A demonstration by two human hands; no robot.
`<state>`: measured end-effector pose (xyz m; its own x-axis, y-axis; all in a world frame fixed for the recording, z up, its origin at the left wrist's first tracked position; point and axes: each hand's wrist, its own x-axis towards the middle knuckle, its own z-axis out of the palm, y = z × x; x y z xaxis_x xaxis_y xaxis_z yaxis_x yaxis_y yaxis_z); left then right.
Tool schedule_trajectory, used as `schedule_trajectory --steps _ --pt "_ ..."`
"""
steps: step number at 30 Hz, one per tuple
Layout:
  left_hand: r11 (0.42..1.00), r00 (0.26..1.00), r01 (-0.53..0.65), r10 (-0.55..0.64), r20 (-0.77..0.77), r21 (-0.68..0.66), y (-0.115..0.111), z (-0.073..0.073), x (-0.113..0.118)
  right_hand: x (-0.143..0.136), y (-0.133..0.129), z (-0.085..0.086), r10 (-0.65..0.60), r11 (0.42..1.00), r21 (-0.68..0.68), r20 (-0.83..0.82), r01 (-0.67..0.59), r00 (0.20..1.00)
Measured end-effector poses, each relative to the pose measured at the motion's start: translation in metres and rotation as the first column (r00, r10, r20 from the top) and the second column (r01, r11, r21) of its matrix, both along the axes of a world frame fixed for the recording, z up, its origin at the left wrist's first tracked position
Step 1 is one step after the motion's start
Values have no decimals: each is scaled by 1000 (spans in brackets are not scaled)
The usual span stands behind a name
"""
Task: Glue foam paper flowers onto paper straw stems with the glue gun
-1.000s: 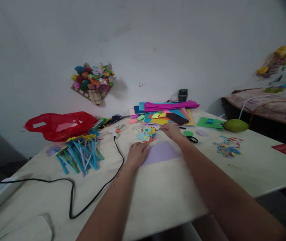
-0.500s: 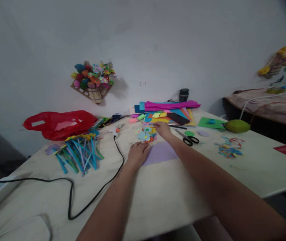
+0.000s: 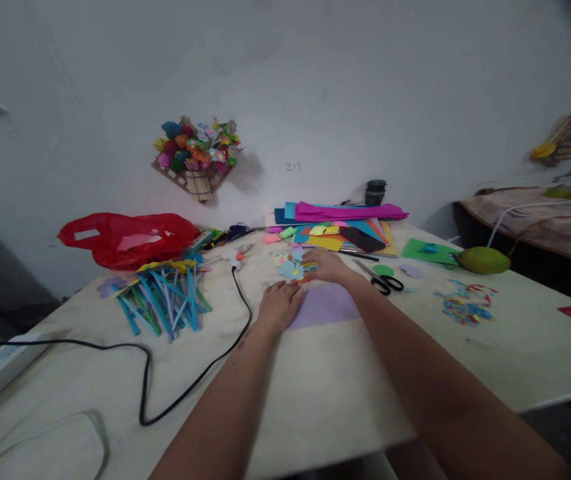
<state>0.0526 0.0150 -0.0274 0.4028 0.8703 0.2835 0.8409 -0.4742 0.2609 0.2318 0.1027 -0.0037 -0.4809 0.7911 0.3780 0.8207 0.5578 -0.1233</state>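
Note:
Near the middle of the table, my left hand [image 3: 279, 305] lies flat beside the left edge of a purple sheet [image 3: 329, 307], fingers slightly apart. My right hand [image 3: 326, 265] reaches over a small pile of flower cutouts [image 3: 291, 267] in blue, yellow and orange; its curved fingers touch the right side of the pile and are apart. Whether a piece is between them is too small to tell. Black-handled scissors [image 3: 380, 280] lie right of the right hand, beside a green paper circle [image 3: 383, 270].
A glue gun [image 3: 235, 259] with a black cord, blue and green strips [image 3: 165, 303] and a red bag [image 3: 130, 239] are at left. Coloured sheets [image 3: 350, 212] lie at the back. Paper scraps [image 3: 465, 305] and a green mango-like object [image 3: 483, 260] are at right.
My right hand has come back from the far side of the cutouts to their right side, its fingers now over them. My left hand stays by the sheet. The view has shifted slightly.

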Motion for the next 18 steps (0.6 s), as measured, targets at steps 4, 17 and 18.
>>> schedule_trajectory --steps 4,17,18 --pt "1000 1000 -20 20 -10 -9 2 0 1 0 -4 -8 95 995 3 49 -95 994" --pt "1000 999 -22 23 -24 14 3 -3 0 -11 -8 -9 -202 977 55 -56 205 978" --pt "1000 999 -24 24 -23 15 3 -4 0 -13 -5 -10 -231 971 48 -67 235 971"
